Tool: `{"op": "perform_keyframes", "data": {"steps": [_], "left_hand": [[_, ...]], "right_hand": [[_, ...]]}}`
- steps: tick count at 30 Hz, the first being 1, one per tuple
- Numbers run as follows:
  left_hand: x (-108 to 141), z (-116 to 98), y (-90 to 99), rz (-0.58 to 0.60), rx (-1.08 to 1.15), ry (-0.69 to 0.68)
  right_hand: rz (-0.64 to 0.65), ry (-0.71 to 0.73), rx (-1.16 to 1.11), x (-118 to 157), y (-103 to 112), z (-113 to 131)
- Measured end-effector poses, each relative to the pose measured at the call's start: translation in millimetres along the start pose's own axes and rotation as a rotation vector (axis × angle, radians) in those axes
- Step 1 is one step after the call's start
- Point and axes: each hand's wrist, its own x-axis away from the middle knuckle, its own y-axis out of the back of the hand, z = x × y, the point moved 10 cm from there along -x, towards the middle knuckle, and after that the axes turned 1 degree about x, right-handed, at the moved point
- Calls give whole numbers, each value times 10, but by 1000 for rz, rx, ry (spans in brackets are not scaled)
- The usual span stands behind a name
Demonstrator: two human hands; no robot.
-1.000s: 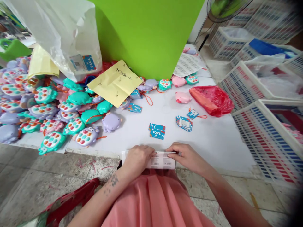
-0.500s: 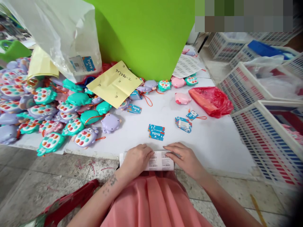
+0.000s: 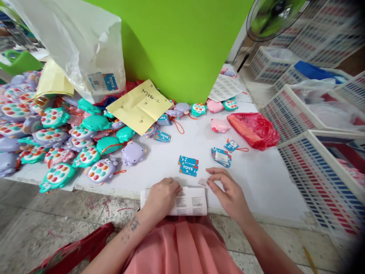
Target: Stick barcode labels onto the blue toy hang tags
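At the table's front edge, my left hand (image 3: 161, 196) is closed on a white sheet of barcode stickers (image 3: 191, 201), its fingers curled over the upper edge. To the right, my right hand (image 3: 230, 192) pinches one small barcode sticker (image 3: 202, 183) between thumb and finger, just above the sheet and apart from it. Beyond the hands lies a small overlapping stack of blue TOYS cards (image 3: 188, 166). Further right, a second stack of blue cards (image 3: 221, 157) has a white barcode label on its top card. Near that stack is a blue tag (image 3: 231, 145) with an orange cord.
Pop-button animal toys (image 3: 98, 122) are heaped on the left under a yellow paper (image 3: 138, 106) and a white plastic bag (image 3: 85, 45). A green panel (image 3: 182, 45) stands behind. A red plastic bag (image 3: 253, 131) and white crates (image 3: 316, 179) are on the right, with a fan (image 3: 275, 15) behind.
My right hand has come off the sheet and moved slightly right, now with a sticker between its fingers. My left hand stays on the sheet. The view has tilted up a little.
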Motion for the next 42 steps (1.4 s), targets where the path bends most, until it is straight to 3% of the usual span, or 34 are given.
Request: {"op": "perform_keyframes", "data": {"steps": [4, 7, 13, 42], "left_hand": [[46, -284, 19, -118, -57, -258], [67, -370, 8, -181, -80, -344], [50, -337, -84, -173, -89, -356], [29, -354, -44, -171, -98, -364]], "right_hand": [[5, -92, -34, -304, -108, -198], [56, -88, -15, -454, -306, -256], [106, -73, 42, -508, -503, -314], [46, -43, 94, -496, -492, -292]]}}
